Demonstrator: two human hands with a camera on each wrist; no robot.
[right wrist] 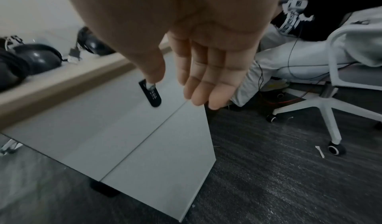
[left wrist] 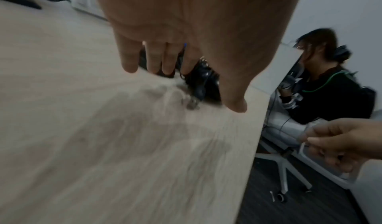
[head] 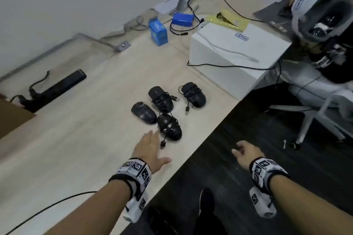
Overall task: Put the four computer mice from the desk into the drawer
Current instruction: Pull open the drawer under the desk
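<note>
Several black mice with cords wound round them lie together on the light wooden desk [head: 86, 149]. The nearest mouse [head: 169, 127] has its plug trailing toward me; others lie at the left [head: 143, 113], behind [head: 161, 99] and to the right [head: 193, 95]. My left hand [head: 150, 145] hovers open over the desk, fingertips just short of the nearest mouse [left wrist: 201, 82]. My right hand [head: 243, 150] hangs open beyond the desk's front edge, holding nothing. In the right wrist view it [right wrist: 196, 80] is in front of grey drawer fronts [right wrist: 124, 129] with a black keypad lock [right wrist: 151, 95].
A white box [head: 238, 49], blue boxes [head: 158, 33] and cables stand behind the mice. A black power strip [head: 57, 89] lies far left, beside a cardboard box [head: 11, 116]. A seated person [left wrist: 330, 88] and a white wheeled chair [right wrist: 330, 96] are to the right, on dark carpet.
</note>
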